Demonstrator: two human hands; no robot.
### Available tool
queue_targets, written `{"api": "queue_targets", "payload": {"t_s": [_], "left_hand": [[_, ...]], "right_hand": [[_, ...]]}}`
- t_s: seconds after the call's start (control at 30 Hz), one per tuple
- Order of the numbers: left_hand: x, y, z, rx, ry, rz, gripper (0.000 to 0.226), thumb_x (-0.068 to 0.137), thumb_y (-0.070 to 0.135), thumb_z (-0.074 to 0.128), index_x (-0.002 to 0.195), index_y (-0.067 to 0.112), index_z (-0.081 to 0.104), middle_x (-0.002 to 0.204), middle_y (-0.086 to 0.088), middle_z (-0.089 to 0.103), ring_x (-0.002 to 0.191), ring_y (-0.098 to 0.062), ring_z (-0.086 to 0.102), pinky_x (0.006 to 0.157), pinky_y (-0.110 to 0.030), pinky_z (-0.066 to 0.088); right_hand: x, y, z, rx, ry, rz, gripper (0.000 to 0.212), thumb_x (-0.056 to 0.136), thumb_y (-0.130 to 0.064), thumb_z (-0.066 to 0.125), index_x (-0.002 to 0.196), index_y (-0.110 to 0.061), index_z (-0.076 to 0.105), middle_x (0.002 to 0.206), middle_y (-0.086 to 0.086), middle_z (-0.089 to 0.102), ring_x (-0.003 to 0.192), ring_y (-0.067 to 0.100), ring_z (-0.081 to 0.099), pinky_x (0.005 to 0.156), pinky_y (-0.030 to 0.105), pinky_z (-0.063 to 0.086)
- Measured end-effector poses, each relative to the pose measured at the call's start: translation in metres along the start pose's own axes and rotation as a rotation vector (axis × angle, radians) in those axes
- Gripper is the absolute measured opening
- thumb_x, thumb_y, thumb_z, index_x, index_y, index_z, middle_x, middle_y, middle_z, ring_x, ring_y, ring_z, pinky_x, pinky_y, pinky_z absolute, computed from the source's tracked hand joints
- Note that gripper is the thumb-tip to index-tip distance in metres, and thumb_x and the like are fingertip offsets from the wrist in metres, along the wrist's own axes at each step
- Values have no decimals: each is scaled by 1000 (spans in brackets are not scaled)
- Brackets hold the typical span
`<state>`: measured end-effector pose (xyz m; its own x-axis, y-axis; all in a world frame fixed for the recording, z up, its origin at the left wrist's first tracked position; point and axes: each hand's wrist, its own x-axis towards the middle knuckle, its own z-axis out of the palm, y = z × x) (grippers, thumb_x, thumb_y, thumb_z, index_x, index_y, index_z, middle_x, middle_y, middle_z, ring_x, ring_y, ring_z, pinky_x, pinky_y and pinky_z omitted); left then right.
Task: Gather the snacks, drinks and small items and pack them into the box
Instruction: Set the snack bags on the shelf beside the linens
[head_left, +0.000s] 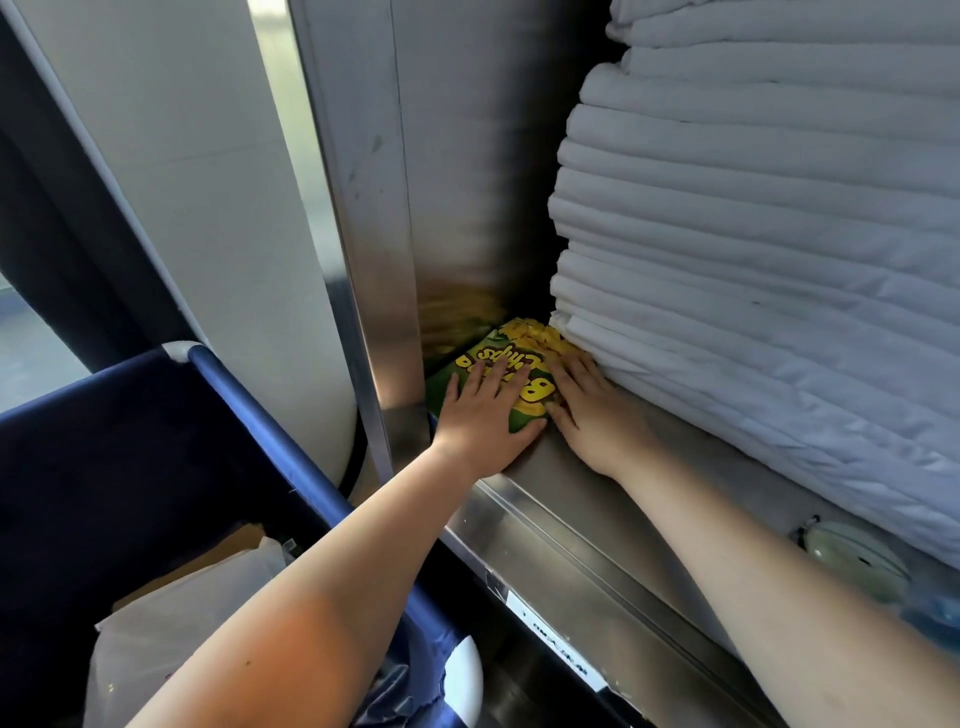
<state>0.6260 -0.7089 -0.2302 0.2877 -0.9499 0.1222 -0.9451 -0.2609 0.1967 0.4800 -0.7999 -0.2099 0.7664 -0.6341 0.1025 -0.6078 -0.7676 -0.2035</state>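
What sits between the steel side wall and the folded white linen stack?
The banana chips bag, in the head view, flat on the shelf; the left hand lies on it, the right hand at its linen-side edge.

Both arms stretched forward, left grip (483, 410) flat and spread, right grip (589, 415) seemingly flat alongside
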Motion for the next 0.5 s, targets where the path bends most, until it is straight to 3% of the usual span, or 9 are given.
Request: {"api": "queue_targets", "payload": {"t_s": [0.1, 0.17, 0.27, 0.33, 0.5], "left_hand": [[-5, 1, -5, 21, -2, 10, 66, 94, 60, 25, 150, 32, 6, 159, 1, 2, 145, -21, -2, 116, -45, 0], [-11, 8, -7, 43, 66, 63, 58, 97, 52, 24, 149, 27, 17, 158, -1, 9, 145, -21, 2, 116, -43, 2], [-26, 40, -6, 54, 171, 323, 49, 99, 43, 33, 142, 21, 38, 154, -3, 26, 144, -21, 14, 115, -36, -1], [-35, 69, 2, 14, 143, 458, 46, 98, 40, 38, 137, 18, 46, 152, -4, 30, 142, -20, 19, 114, -30, -3], [-41, 98, 19, -140, 19, 411, 47, 99, 41, 35, 142, 22, 38, 153, 0, 29, 141, -15, 20, 113, -28, 7]], "right_hand": [[-48, 0, -4, 2, 54, 25, 63, 97, -32, 45, 150, -15, 16, 159, 5, 7, 146, 20, 2, 115, 32, 13], [-86, 5, -8, -24, 108, 64, 60, 94, -28, 51, 147, -11, 26, 156, 8, 17, 145, 23, 12, 114, 34, 21], [-138, 15, -16, -58, 195, 166, 57, 92, -24, 56, 143, -8, 36, 154, 10, 25, 143, 24, 19, 111, 31, 21], [-168, 22, -22, -64, 251, 260, 56, 90, -20, 60, 140, -7, 40, 153, 10, 28, 142, 25, 23, 110, 30, 18], [-222, 38, -30, -57, 438, 490, 48, 81, -8, 70, 127, -3, 55, 140, 17, 47, 130, 34, 43, 103, 43, 38]]}}
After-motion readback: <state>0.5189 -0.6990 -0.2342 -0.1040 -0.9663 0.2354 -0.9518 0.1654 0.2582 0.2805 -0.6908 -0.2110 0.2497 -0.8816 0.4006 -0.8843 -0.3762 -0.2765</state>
